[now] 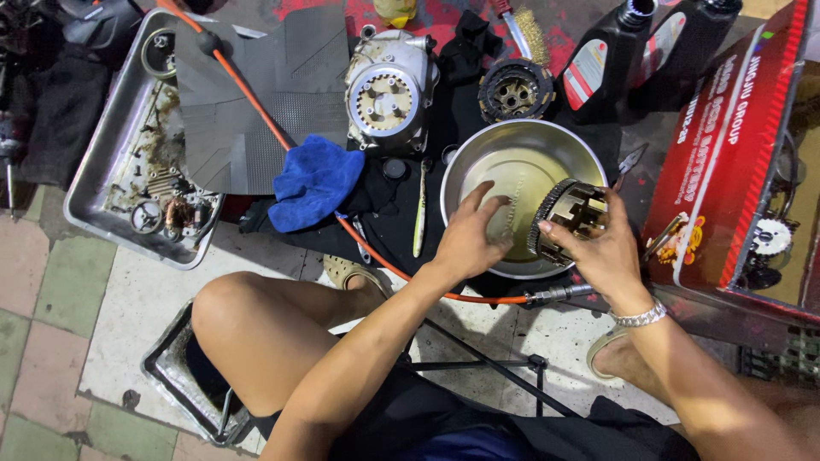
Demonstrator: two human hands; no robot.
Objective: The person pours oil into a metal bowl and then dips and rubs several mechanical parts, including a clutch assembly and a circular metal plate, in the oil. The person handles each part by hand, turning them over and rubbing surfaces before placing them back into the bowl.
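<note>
My right hand (598, 248) grips a round toothed clutch basket (568, 218), tilted on its side over the right edge of a steel bowl (512, 141). Inside that bowl, my left hand (470, 235) hovers with fingers spread and holds nothing, just left of the basket. The bowl holds a shallow film of oily liquid. A silver bracelet circles my right wrist.
Behind the bowl lie a silver engine cover (389, 90), a dark clutch part (512, 90), two black oil bottles (598, 64) and a wire brush. A blue cloth (314, 181), an orange hose (248, 94), a parts tray (128, 162) sit left; a red box (726, 145) stands right.
</note>
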